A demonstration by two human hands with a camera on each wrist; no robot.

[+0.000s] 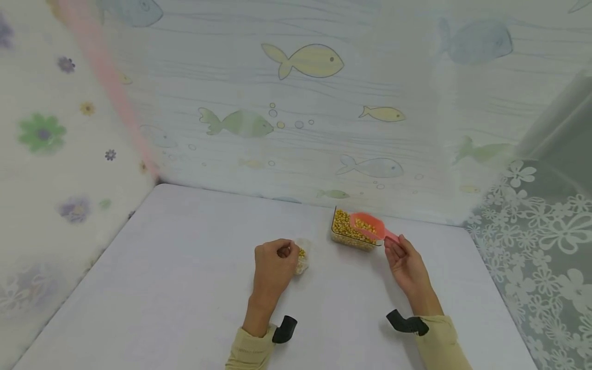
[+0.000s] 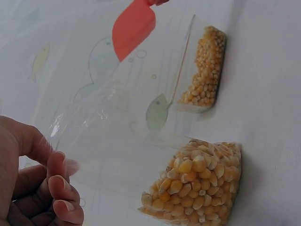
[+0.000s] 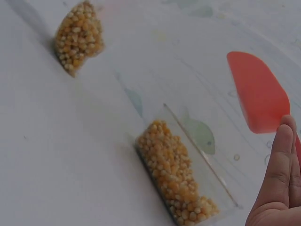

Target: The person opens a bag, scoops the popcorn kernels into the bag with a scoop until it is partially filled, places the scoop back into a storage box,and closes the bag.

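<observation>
My left hand [image 1: 273,264] pinches the upper edge of a clear plastic bag [image 2: 101,127] between thumb and fingers. Corn kernels [image 2: 193,183] fill the bottom of this bag, which stands on the table. In my right hand [image 1: 409,267] is the handle of a red plastic scoop [image 3: 258,94]. The scoop is raised over the right part of a clear rectangular container [image 1: 339,238], and kernels show within its bowl in the head view. More corn kernels [image 3: 167,160] lie inside the container, to the right of the bag.
A white-covered table [image 1: 185,267] carries the bag and the container. Behind it hangs a pale sheet with printed fish [image 1: 314,60]. A flower-patterned sheet [image 1: 41,180] borders the left side, and a white floral lace curtain [image 1: 550,246] the right.
</observation>
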